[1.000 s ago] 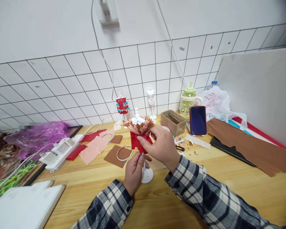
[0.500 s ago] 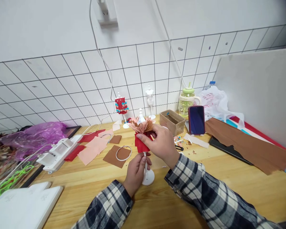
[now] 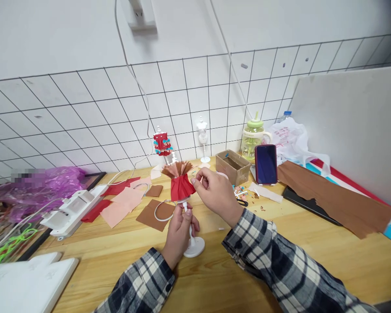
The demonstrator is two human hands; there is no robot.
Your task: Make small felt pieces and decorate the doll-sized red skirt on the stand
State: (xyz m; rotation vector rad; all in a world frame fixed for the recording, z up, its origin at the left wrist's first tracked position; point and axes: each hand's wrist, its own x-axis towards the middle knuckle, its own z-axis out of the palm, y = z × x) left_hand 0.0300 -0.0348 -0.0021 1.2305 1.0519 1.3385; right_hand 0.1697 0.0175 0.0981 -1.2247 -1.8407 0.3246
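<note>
My left hand point(image 3: 179, 232) is wrapped round the white pole of a small dress-form stand point(image 3: 195, 248), whose round base tilts just above or on the table. On the form sits a red crepe-paper skirt point(image 3: 181, 188), with a fringed ruffle of brown and pink paper point(image 3: 177, 168) fanning out above it. My right hand point(image 3: 215, 189) is beside the skirt's right edge, thumb and forefinger pinched together. Whether anything is between those fingertips I cannot make out. Behind stands another form in a red dress with blue bows point(image 3: 163, 144), and a bare white form point(image 3: 202, 138).
Brown paper point(image 3: 154, 215), pink paper point(image 3: 122, 206) and a wire ring point(image 3: 156, 213) lie to the left, near a power strip point(image 3: 76, 213). A cardboard box point(image 3: 233, 167), scissors point(image 3: 243, 202), a phone point(image 3: 266, 165) and a green-lidded cup point(image 3: 252, 141) are at the right.
My right hand has come off the front of the skirt to its right side. My left hand has shifted left with the stand, and the skirt and ruffle now show more fully.
</note>
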